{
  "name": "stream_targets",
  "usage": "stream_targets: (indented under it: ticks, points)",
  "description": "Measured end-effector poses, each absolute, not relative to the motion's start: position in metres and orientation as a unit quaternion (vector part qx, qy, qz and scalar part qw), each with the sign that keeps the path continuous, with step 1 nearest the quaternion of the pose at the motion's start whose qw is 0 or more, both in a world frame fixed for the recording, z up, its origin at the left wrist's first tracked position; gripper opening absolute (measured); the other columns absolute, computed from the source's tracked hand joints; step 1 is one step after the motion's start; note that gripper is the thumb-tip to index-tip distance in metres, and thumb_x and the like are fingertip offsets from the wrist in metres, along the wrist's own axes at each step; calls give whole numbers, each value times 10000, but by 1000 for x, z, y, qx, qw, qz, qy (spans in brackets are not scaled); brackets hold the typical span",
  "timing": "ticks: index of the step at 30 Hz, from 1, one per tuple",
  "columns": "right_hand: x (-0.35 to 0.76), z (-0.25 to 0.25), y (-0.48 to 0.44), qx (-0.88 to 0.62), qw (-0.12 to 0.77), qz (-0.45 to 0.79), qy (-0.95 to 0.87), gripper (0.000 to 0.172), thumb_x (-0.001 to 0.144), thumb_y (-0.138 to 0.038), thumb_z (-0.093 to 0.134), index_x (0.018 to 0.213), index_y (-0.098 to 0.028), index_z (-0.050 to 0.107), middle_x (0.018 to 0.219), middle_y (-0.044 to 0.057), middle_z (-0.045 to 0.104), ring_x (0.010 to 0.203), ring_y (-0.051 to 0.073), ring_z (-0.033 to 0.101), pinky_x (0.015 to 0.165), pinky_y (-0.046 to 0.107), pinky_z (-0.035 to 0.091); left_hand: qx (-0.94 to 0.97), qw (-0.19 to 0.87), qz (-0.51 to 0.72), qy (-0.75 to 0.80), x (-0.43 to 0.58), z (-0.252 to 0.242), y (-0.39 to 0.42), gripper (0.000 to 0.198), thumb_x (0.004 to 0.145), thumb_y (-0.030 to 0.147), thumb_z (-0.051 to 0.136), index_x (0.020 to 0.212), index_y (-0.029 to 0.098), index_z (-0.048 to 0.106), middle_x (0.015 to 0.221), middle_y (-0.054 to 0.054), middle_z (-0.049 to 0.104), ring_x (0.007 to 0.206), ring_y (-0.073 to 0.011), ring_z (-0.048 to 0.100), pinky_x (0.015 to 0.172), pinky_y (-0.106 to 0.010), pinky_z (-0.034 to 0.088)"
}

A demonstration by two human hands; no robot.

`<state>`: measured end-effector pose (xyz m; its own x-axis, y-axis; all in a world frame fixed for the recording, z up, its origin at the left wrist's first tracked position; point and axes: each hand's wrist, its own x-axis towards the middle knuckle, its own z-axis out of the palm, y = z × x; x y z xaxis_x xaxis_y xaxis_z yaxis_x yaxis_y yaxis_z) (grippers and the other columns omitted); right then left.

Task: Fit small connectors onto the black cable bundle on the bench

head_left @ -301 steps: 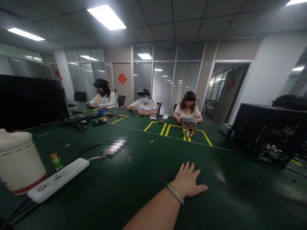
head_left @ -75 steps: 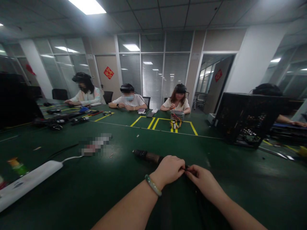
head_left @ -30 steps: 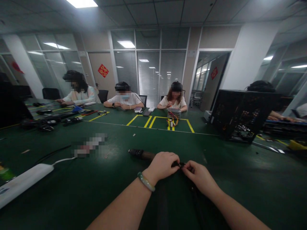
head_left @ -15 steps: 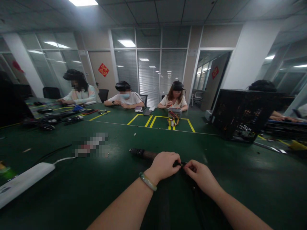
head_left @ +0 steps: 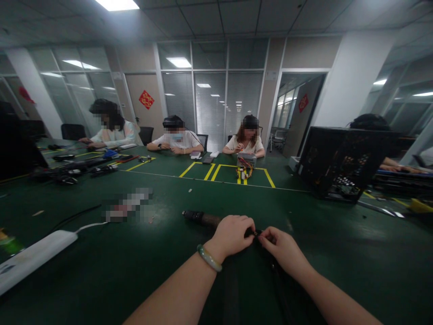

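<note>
Fingers curled, my left hand [head_left: 233,232] wears a jade-like bangle at the wrist and is closed around the near part of something dark, mostly covered by the palm. My right hand [head_left: 282,248] pinches a small black piece [head_left: 258,232] between thumb and fingertips, right beside the left fingertips. The two hands nearly meet there; a small metallic glint shows between them. Left of my left hand lies a black cylindrical rod-like tool [head_left: 199,218] with a ringed tip; its other end is hidden behind the hand. A thin dark strip [head_left: 279,284] runs below my right hand.
A white power strip [head_left: 40,257] lies at left with its cord. At right stands an open black computer case [head_left: 341,162]. Across the green table [head_left: 162,271], several people sit; one has a grey box with coloured wires [head_left: 246,160]. Dark cables [head_left: 67,174] lie far left.
Both hands stay in almost the same place, with only slight shifts of the fingers at the small piece. The rod-like tool has not moved.
</note>
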<state>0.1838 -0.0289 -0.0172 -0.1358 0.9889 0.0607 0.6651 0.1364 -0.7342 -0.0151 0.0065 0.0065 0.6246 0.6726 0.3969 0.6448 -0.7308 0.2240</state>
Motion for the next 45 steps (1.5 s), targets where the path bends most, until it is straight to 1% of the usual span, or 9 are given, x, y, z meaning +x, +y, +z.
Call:
stream_targets:
  ticks: [5,11,17,29,33,39,45]
  points:
    - [186,-18,-30,-593,282,302,-691,214,890,-404,530,912,-227,648,845,5,697,728,179,643,596,239,444,896,24,235,376,-14,5,7,207,806,366,651,942,226,583,897,15,630,866,-181,587,783,-303,421]
    - [186,-22,-27,-591,292,292,-693,206,880,-396,541,878,-217,645,807,-1,690,706,168,634,582,229,426,900,28,222,374,-14,6,7,125,824,300,618,921,231,581,909,24,630,870,-173,586,796,-304,412]
    - [186,-25,-25,-585,301,293,-694,203,878,-390,548,870,-208,638,784,1,675,700,169,627,583,229,425,899,26,222,377,-14,8,5,139,840,330,602,930,225,583,897,8,633,869,-180,587,787,-302,410]
    - [186,-17,-29,-586,290,315,-688,198,889,-395,545,891,-223,642,806,-6,680,708,167,628,576,223,436,911,38,218,347,-17,7,9,93,815,278,614,893,227,620,904,9,639,865,-171,585,797,-292,417]
    - [183,-16,-32,-588,291,299,-693,183,886,-379,546,876,-225,643,784,-10,678,695,164,628,565,218,427,915,46,212,341,-19,7,12,102,810,272,611,900,227,630,899,3,652,878,-182,590,805,-299,425]
    - [179,-18,-35,-582,293,278,-706,160,872,-343,552,837,-214,640,753,-6,682,680,163,626,553,218,401,924,64,200,319,-23,9,13,122,792,278,626,908,238,629,912,22,664,887,-174,601,826,-297,432]
    - [182,-23,-33,-574,293,278,-712,151,868,-328,548,838,-211,637,753,-8,681,680,162,627,573,222,416,918,58,219,325,-20,7,10,110,801,302,628,877,222,626,893,14,658,871,-173,602,807,-296,420]
